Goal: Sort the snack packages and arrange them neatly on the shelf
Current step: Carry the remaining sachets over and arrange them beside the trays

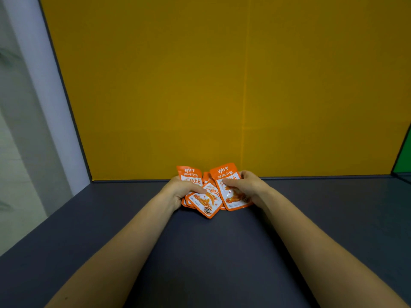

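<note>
left hand [181,188] grip: fanned packets [205,202] | right hand [246,184] grip: one packet [224,173], long axis toward wall [200,85]

You can read white print on the orange snack packets. The right packet [232,196] carries the brand 劲仔 on its top band, with 深海小鱼 on the line beneath. Your right hand [246,184] grips it, and the thumb hides the larger print below. The left packet [189,173] shows the same 劲仔 and a blurred second line, above big orange characters half hidden by your left hand [181,190]. That hand's thumb pinches the tilted middle packet [206,202], which bears large characters that seem to begin 一秒 and a dark round badge too small to read.
</note>
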